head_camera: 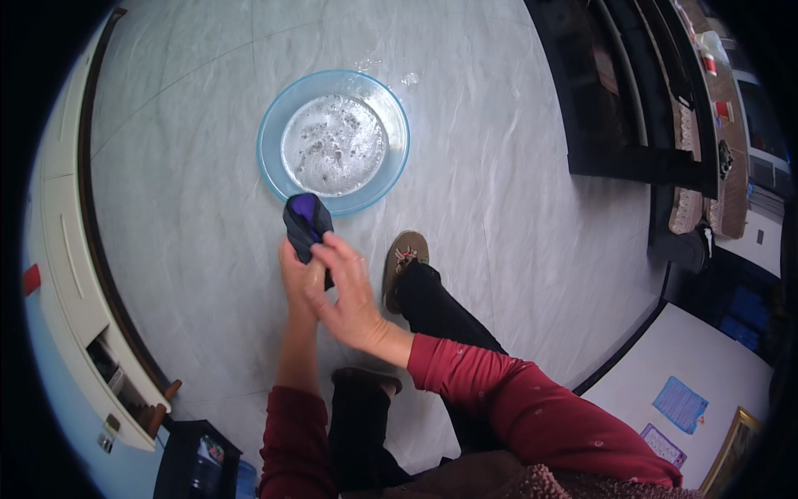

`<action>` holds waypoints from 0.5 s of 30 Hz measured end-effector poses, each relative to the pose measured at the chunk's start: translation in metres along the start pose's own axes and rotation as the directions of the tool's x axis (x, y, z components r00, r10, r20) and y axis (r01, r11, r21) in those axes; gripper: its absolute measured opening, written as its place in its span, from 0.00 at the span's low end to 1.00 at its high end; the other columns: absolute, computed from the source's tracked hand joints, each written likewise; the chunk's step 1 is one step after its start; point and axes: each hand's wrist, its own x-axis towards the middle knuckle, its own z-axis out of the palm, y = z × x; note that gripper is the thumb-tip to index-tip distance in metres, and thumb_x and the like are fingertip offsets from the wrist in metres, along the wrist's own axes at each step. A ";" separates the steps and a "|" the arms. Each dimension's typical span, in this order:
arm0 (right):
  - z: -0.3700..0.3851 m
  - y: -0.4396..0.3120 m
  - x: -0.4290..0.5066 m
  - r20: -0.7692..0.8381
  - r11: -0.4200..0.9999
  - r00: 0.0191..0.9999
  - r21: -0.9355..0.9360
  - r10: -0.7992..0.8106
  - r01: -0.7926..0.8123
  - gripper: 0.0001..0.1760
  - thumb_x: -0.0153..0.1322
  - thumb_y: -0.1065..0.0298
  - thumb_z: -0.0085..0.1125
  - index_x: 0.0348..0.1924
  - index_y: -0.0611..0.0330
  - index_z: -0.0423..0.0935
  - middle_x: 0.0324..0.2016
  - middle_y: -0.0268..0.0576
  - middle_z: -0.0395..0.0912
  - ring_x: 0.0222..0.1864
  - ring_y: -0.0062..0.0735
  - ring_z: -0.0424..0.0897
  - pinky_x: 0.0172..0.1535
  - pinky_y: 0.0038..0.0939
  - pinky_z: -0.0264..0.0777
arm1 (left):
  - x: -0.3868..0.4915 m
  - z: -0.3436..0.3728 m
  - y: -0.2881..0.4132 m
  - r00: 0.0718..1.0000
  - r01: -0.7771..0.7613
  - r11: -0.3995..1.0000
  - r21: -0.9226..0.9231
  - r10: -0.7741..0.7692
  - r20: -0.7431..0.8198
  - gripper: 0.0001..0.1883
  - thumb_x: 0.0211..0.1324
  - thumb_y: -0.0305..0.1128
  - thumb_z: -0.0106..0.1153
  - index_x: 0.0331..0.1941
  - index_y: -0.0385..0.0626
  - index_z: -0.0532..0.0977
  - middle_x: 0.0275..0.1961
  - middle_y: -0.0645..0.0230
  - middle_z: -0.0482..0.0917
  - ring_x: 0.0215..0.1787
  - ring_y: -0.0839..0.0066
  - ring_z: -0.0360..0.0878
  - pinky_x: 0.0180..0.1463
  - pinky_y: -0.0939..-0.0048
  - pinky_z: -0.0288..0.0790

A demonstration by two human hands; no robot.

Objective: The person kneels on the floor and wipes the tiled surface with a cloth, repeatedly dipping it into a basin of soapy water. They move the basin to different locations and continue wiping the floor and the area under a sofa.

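Bunched dark grey fabric with a purple inner side (pixel 303 215) is in my left hand (pixel 298 269); its exact kind is unclear. The bundle points away from me, and its far end overlaps the near rim of a clear blue plastic basin (pixel 269 178) in the picture. My right hand (pixel 350 293), slightly blurred, lies across my left hand with its fingertips at the fabric. Whether those fingertips grip the cloth cannot be made out. Both hands look wet. Foamy water (pixel 333 145) covers the basin's bottom.
Beneath the basin is a grey marble-look tile floor (pixel 474 125), with wet spots (pixel 409 78) beyond the rim. My shoe (pixel 405 256) stands close to the basin. White cabinets (pixel 72 249) line the left; black furniture (pixel 636 165) stands at the right.
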 end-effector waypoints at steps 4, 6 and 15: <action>-0.026 0.026 -0.010 0.030 0.920 0.952 0.251 0.303 -0.301 0.31 0.77 0.67 0.62 0.72 0.62 0.66 0.68 0.56 0.67 0.68 0.50 0.70 0.71 0.42 0.63 | -0.069 0.008 0.036 0.996 0.074 0.994 -0.085 -0.069 0.062 0.22 0.63 0.27 0.66 0.60 0.42 0.74 0.55 0.68 0.80 0.50 0.79 0.79 0.55 0.72 0.75; -0.038 0.022 -0.014 0.139 0.739 0.895 0.518 0.423 -0.430 0.32 0.78 0.68 0.62 0.74 0.61 0.64 0.69 0.52 0.67 0.69 0.42 0.70 0.71 0.38 0.64 | -0.094 0.014 0.062 0.973 0.227 0.973 -0.045 -0.224 0.063 0.26 0.62 0.26 0.65 0.64 0.42 0.71 0.56 0.68 0.80 0.54 0.78 0.78 0.58 0.71 0.74; -0.158 -0.065 0.011 0.376 0.523 0.784 0.592 0.495 -0.614 0.39 0.75 0.72 0.68 0.76 0.59 0.62 0.67 0.46 0.72 0.67 0.31 0.74 0.69 0.33 0.68 | -0.167 0.046 0.173 0.925 0.311 0.950 -0.033 -0.294 0.242 0.29 0.65 0.24 0.49 0.71 0.40 0.66 0.64 0.64 0.75 0.64 0.75 0.73 0.69 0.69 0.68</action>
